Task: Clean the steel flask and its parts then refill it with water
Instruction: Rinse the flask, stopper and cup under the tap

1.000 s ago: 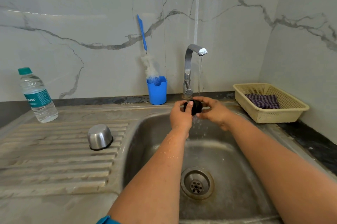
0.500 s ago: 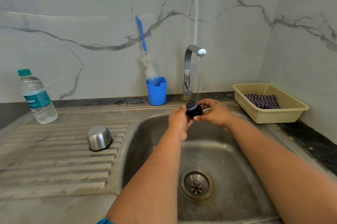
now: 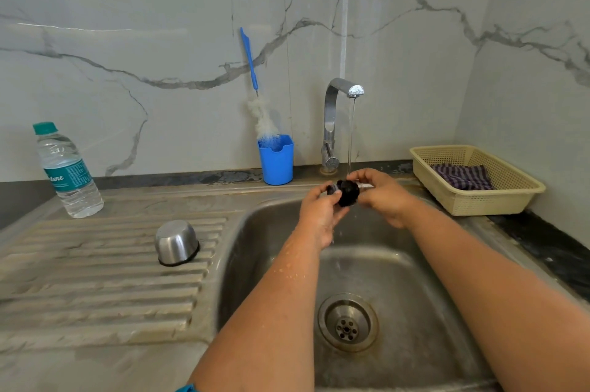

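Under the running tap (image 3: 344, 94), we pinch the black flask stopper (image 3: 347, 193) (axis roughly level, left to right) between left hand (image 3: 321, 211) and right hand (image 3: 384, 196), fingers curled, above the sink (image 3: 399, 280).

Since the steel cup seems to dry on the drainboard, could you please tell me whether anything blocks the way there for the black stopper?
Nothing visible does: the drainboard beside the steel cup shows bare ribs.
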`<act>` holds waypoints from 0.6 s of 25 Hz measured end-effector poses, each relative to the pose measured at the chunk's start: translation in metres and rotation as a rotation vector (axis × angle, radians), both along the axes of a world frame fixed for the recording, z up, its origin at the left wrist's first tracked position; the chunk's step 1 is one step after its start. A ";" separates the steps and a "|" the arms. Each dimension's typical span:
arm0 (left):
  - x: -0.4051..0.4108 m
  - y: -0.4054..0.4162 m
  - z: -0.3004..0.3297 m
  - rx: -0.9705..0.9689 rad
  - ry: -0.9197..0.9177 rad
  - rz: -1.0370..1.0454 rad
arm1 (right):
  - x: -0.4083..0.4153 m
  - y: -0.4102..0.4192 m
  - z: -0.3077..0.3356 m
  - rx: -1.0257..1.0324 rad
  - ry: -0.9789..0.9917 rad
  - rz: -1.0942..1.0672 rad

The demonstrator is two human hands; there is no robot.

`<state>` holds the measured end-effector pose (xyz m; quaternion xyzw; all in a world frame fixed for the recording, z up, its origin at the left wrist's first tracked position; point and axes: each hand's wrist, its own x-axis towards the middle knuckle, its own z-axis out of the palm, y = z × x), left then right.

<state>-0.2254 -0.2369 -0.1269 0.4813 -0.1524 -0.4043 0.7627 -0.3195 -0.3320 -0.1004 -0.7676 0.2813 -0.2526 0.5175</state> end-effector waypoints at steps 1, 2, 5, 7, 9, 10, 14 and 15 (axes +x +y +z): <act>0.000 -0.001 0.002 -0.024 0.033 0.013 | 0.000 0.001 0.001 0.160 -0.062 0.023; -0.001 -0.002 0.002 -0.039 0.050 0.016 | 0.000 0.002 0.001 0.265 -0.100 0.041; -0.005 -0.003 0.003 0.001 0.027 -0.003 | 0.000 -0.001 -0.001 0.228 -0.120 0.058; -0.005 -0.005 0.000 0.098 -0.059 -0.012 | 0.000 -0.002 -0.002 -0.004 -0.061 0.003; -0.003 -0.006 -0.002 0.144 -0.100 0.023 | -0.001 -0.003 0.002 -0.222 0.058 -0.060; -0.001 -0.006 -0.002 0.133 -0.077 0.045 | -0.001 -0.002 0.004 -0.270 0.096 -0.079; 0.001 -0.006 -0.001 0.059 -0.027 0.053 | -0.003 -0.001 0.003 -0.307 0.136 -0.104; 0.002 -0.006 -0.002 0.060 -0.021 0.089 | -0.002 -0.001 0.001 -0.308 0.127 -0.069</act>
